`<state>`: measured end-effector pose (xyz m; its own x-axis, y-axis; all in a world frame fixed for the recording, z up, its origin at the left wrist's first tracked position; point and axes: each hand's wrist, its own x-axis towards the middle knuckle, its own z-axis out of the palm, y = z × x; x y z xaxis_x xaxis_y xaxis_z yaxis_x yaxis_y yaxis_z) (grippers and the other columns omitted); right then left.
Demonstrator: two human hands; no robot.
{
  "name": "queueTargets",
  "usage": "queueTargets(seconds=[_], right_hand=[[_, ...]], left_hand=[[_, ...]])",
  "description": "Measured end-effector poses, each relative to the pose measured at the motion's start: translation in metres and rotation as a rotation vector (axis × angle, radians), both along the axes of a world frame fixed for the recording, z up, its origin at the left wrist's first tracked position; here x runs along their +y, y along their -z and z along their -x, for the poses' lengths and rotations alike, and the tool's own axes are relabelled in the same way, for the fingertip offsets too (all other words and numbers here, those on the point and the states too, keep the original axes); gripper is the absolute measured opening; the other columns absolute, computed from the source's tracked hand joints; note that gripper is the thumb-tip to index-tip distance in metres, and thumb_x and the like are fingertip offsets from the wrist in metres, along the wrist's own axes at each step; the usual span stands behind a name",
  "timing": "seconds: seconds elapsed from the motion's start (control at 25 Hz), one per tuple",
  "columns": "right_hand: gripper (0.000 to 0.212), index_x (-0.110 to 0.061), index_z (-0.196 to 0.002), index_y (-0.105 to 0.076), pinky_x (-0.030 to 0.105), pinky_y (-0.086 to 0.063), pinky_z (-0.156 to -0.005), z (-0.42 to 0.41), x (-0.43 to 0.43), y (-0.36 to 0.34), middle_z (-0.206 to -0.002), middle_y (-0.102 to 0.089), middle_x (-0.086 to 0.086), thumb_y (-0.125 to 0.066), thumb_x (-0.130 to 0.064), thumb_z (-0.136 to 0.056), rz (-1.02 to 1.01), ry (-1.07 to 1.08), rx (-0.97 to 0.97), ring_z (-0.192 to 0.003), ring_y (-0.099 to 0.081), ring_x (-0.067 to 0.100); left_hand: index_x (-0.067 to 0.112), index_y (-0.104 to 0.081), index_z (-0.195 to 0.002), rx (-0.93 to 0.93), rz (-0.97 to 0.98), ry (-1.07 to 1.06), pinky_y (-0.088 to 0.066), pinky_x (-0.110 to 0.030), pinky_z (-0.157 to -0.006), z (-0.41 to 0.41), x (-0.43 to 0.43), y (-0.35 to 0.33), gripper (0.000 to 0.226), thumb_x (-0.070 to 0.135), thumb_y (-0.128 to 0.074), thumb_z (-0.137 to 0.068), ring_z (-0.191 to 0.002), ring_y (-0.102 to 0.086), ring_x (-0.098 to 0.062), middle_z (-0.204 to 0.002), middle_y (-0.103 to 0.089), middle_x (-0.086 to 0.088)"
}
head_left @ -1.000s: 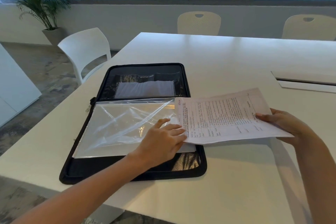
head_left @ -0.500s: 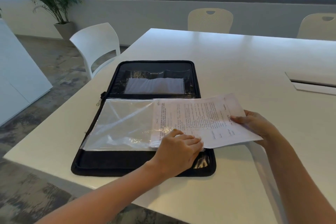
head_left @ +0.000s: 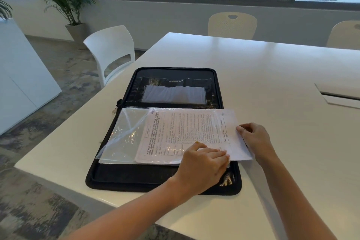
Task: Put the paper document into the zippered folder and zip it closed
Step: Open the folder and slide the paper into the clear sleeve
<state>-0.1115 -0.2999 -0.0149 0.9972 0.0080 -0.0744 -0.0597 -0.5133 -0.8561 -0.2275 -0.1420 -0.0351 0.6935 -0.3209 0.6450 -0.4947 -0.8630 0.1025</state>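
Observation:
A black zippered folder [head_left: 136,177] lies open flat near the table's front left corner. A clear plastic sleeve [head_left: 124,134] covers its near half. The printed paper document [head_left: 185,132] sits mostly inside that sleeve, its right end sticking out past the folder's edge. My left hand [head_left: 202,165] presses down on the sleeve's lower right corner, fingers on the plastic. My right hand [head_left: 255,140] pinches the paper's right edge. A zipper pull [head_left: 115,110] hangs at the folder's left side by the hinge.
The white table [head_left: 272,87] stretches away to the right, with a cable hatch [head_left: 342,96] at the right edge. A white chair [head_left: 111,50] stands at the left; two beige chairs [head_left: 231,23] sit behind the table. A potted plant [head_left: 68,6] stands by the window.
The paper has slid left, much deeper into the clear sleeve. My right hand followed it toward the folder; my left hand stayed holding the sleeve's corner.

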Motion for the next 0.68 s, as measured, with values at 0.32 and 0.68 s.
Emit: queueTargets(seconds=[0.32, 0.68], right_hand=[[0.017, -0.008, -0.099, -0.075, 0.021, -0.047, -0.058, 0.008, 0.022, -0.002, -0.089, -0.074, 0.006, -0.064, -0.017, -0.09, 0.006, -0.086, -0.077, -0.076, -0.067, 0.019], [0.024, -0.009, -0.088, -0.075, 0.033, -0.055, -0.068, 0.016, 0.059, -0.014, -0.079, -0.071, 0.007, -0.057, -0.023, -0.094, -0.046, -0.126, 0.115, -0.076, -0.067, 0.024]], left_hand=[[0.025, -0.078, -0.094, -0.002, -0.026, 0.018, -0.053, -0.028, -0.078, 0.003, 0.002, -0.002, 0.023, 0.033, -0.056, -0.095, -0.095, -0.071, -0.004, -0.101, -0.076, 0.01], [0.024, -0.077, -0.092, 0.003, -0.034, 0.017, -0.054, -0.031, -0.076, 0.0, 0.002, -0.004, 0.03, 0.031, -0.05, -0.1, -0.086, -0.072, -0.009, -0.096, -0.077, 0.008]])
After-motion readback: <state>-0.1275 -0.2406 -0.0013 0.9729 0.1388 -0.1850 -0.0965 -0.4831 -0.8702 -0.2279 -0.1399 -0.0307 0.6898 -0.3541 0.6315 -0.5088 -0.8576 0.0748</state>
